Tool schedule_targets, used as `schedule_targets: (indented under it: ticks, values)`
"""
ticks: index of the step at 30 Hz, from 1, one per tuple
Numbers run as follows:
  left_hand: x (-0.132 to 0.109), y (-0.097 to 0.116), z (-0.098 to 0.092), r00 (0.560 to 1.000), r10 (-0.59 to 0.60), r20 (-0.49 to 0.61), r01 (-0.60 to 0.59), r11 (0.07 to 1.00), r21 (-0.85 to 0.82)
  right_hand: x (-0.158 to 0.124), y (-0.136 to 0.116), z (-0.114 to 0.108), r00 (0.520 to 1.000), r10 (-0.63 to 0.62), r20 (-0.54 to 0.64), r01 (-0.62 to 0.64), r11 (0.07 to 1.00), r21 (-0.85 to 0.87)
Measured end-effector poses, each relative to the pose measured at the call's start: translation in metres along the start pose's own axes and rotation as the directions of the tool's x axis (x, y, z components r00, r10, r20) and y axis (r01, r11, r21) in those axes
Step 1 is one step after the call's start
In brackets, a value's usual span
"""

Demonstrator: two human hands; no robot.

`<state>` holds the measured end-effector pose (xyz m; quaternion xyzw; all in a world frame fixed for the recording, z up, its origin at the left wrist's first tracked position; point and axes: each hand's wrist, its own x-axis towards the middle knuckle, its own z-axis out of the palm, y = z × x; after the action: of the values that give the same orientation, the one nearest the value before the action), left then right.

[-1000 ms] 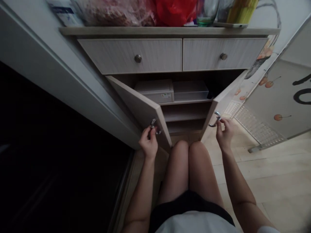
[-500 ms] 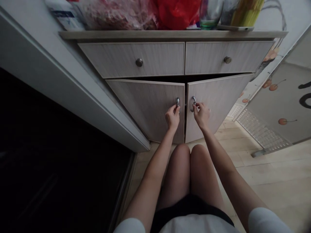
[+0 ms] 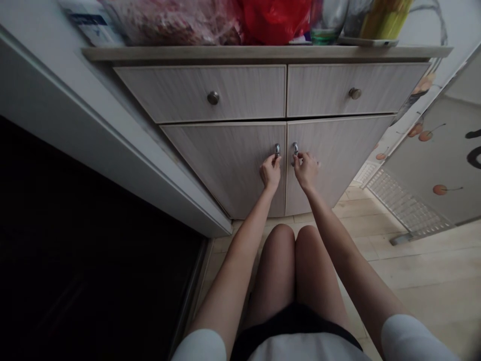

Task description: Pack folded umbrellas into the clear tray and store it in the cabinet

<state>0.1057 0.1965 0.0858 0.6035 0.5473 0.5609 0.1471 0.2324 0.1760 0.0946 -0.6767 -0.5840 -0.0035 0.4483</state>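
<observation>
A pale wood cabinet stands before me with two doors closed flat. My left hand (image 3: 270, 172) grips the metal handle (image 3: 277, 149) of the left door (image 3: 225, 160). My right hand (image 3: 306, 169) grips the metal handle (image 3: 295, 148) of the right door (image 3: 338, 155). Both handles sit close together at the middle seam. Above the doors are two shut drawers, the left drawer (image 3: 180, 93) and the right drawer (image 3: 376, 90), each with a round knob. My knees (image 3: 293, 240) are just below the doors.
The cabinet top (image 3: 263, 51) carries a red bag (image 3: 274, 20), a pinkish bag (image 3: 176, 20), a glass (image 3: 325, 22) and a yellow-green item (image 3: 383, 20). A white door frame (image 3: 112, 150) and a dark opening lie left. A cherry-patterned panel (image 3: 436, 160) leans right on light wood floor (image 3: 432, 281).
Both cabinet doors swung from wide open to fully shut, hiding the shelves and boxes inside. My hands stayed on the handles and came together at the middle.
</observation>
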Motion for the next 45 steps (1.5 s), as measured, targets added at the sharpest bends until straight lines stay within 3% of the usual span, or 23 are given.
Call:
schedule_targets:
  ticks: [14,22,26,29,31,32,35,36,37,41,45]
  values:
    - [0.022,-0.003,0.01,0.999,-0.021,0.048,0.018,0.998,0.059,0.02,-0.002,0.018,1.0,0.011,-0.009,-0.012,0.999,-0.046]
    - [0.025,-0.004,0.012,0.999,-0.006,0.049,0.002,0.997,0.077,0.021,0.002,0.024,1.0,0.023,-0.006,-0.022,0.999,0.022]
    - [0.023,0.007,0.001,0.995,0.001,0.101,-0.013,0.993,0.114,0.023,0.005,0.018,1.0,0.011,0.025,-0.015,0.988,0.152]
    - [0.015,0.021,-0.024,0.988,-0.051,0.149,0.022,0.982,0.19,0.02,0.008,-0.003,0.999,-0.014,0.05,0.0,0.962,0.272]
    - [0.007,0.031,-0.047,0.947,-0.16,0.277,0.102,0.972,0.213,0.015,0.009,-0.025,0.992,-0.028,0.124,-0.008,0.961,0.278]
    - [0.003,0.036,-0.059,0.894,-0.23,0.386,0.161,0.966,0.201,0.012,0.009,-0.037,0.98,-0.038,0.197,-0.015,0.965,0.263]
    - [-0.003,0.051,-0.091,0.641,-0.317,0.699,0.375,0.924,0.075,0.005,0.005,-0.076,0.892,-0.051,0.449,-0.08,0.96,0.269]
    - [-0.004,0.056,-0.098,0.588,-0.293,0.753,0.438,0.899,0.008,0.004,0.001,-0.086,0.862,-0.056,0.504,-0.121,0.943,0.311]
    - [-0.003,0.06,-0.103,0.57,-0.261,0.779,0.486,0.871,-0.064,0.003,-0.002,-0.095,0.839,-0.065,0.54,-0.166,0.915,0.368]
    - [0.0,0.071,-0.099,0.666,-0.215,0.715,0.554,0.785,-0.279,0.006,-0.019,-0.106,0.813,-0.107,0.573,-0.307,0.756,0.578]
    - [0.0,0.066,-0.071,0.738,-0.286,0.612,0.533,0.802,-0.269,0.005,-0.026,-0.083,0.818,-0.04,0.574,-0.381,0.709,0.593]
